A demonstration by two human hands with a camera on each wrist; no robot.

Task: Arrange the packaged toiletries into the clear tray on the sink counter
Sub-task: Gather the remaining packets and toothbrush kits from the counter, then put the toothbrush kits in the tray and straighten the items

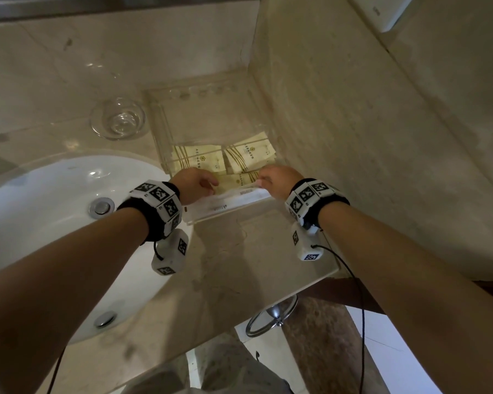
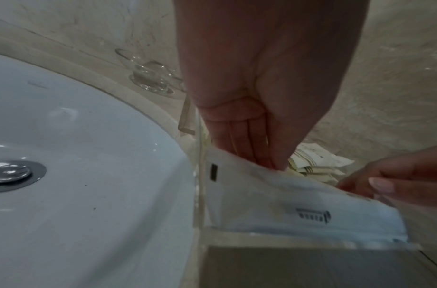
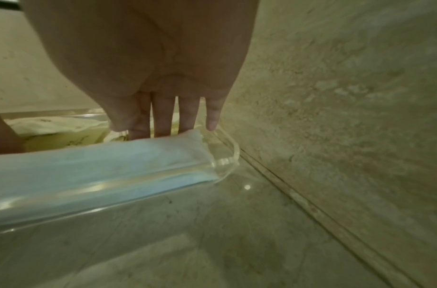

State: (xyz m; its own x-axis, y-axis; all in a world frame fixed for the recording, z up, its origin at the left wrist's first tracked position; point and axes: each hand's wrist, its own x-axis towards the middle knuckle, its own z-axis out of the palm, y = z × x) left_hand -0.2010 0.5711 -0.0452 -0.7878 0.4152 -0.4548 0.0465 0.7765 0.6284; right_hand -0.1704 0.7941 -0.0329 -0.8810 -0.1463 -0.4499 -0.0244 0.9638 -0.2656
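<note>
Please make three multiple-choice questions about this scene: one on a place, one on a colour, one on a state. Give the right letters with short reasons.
1. Where does the long white packet lie?
A. along the near wall of the clear tray
B. in the sink
C. inside the glass dish

2. What colour are the square sachets in the tray?
A. blue
B. pale yellow
C. black

3. What are the two hands doing?
A. resting idle
B. holding the glass dish
C. both touching the white packet

Answers:
1. A, it rests against the tray's front wall.
2. B, cream-yellow with stripes.
3. C, the left hand and right hand hold its ends.
</note>
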